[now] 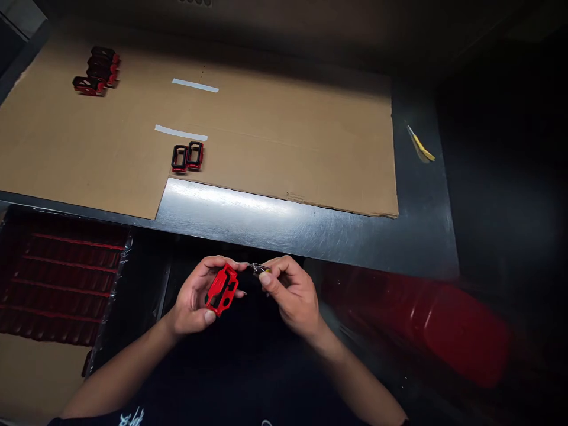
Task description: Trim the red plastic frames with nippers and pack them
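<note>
My left hand (195, 299) grips a small red plastic frame (222, 290) with cut-out openings, holding it tilted in front of my body. Its thumb presses the lower end and its fingers wrap behind. Just to the right, my right hand (293, 293) pinches a small tool with a metal tip (256, 268) and a bit of yellow; most of it is hidden in the fingers, so its kind is unclear. The tip lies close to my left index fingertip; whether they touch I cannot tell. Two black-and-red frames (187, 156) stand side by side on the cardboard beyond my hands.
Brown cardboard (288, 136) with two white tape strips (195, 85) covers much of the dark table (417, 225). Several black-and-red frames (100, 71) cluster far left. A yellow-handled pointed tool (420, 145) lies right. Rows of red parts (62, 284) fill a box lower left; a red container (461, 331) sits lower right.
</note>
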The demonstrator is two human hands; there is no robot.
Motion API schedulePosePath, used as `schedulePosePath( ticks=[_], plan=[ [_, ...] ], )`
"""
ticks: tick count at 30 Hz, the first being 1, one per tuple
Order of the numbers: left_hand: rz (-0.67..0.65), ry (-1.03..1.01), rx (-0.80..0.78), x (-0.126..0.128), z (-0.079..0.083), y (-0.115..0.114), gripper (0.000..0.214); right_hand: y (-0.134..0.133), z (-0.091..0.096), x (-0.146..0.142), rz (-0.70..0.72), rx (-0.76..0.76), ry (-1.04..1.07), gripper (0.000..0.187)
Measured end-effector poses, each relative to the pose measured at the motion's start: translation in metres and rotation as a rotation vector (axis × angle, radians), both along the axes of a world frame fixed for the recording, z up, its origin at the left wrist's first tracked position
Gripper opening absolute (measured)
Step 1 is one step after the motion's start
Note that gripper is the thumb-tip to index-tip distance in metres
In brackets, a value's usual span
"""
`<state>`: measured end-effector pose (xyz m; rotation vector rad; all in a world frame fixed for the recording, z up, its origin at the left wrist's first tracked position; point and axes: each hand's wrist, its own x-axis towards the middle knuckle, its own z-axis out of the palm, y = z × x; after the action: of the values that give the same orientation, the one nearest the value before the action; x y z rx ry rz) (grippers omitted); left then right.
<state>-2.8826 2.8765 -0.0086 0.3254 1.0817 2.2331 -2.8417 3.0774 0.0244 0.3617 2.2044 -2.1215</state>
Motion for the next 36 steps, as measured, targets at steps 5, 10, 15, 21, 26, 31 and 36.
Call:
schedulePosePath(
  ticks=[5,10,15,21,26,31,36],
  plan=[
    [-0.052,-0.129,0.129,-0.004,0.001,0.003,0.061,-0.008,-0.03,0.003,0.141,-0.507,-0.269,0.041],
    [-0.078,-0.148,0.12,-0.002,0.003,0.003,0.06,-0.002,-0.035,0.012,0.143,-0.619,-0.297,0.032],
    [-0.077,-0.046,0.034,0.0,0.004,0.004,0.059,0.005,-0.038,0.018,0.051,-0.69,-0.406,0.027],
    [0.063,0.658,-0.456,-0.003,0.013,0.001,0.081,0.024,-0.002,0.026,0.063,0.067,0.04,0.011],
    [0.072,0.915,-0.531,-0.01,0.023,0.003,0.08,0.022,0.03,0.033,0.228,0.392,0.303,0.019],
    [0.072,0.938,-0.504,-0.01,0.019,0.003,0.075,0.016,0.031,0.033,0.265,0.468,0.384,0.019],
    [0.103,0.939,-0.494,-0.009,0.017,0.001,0.075,0.015,0.031,0.029,0.289,0.514,0.418,0.014]
  ],
)
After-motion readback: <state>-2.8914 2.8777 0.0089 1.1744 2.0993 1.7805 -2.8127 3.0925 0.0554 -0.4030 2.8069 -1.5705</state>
